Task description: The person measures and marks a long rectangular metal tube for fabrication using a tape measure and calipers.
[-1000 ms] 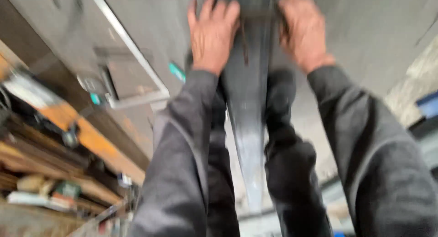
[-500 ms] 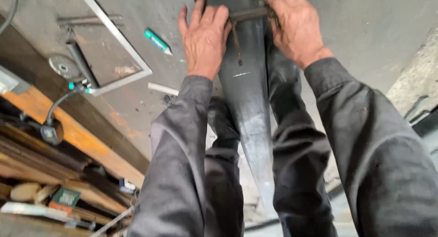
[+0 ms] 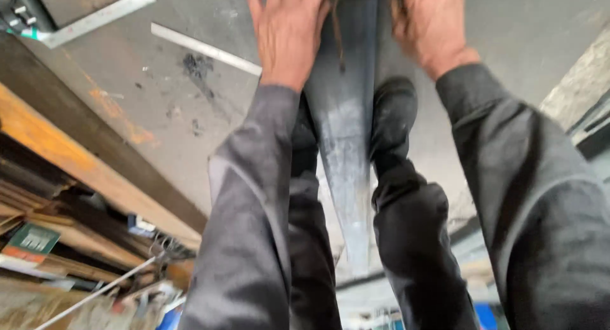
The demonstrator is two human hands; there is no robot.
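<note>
Long grey metal bar [image 3: 343,145] runs away from the person between their legs, above a concrete floor [image 3: 190,95]. Left hand [image 3: 286,31] lies on the bar's left edge, fingers spread flat. Right hand [image 3: 429,25] at its right edge; grip cut off by the frame, cannot tell. Bar looks stiff, heavy, smooth-faced, likely sharp-edged: best gripped by both edges near the end. Pale metal strip [image 3: 203,48] lies on the floor; stacked timber [image 3: 57,203] at left.
</note>
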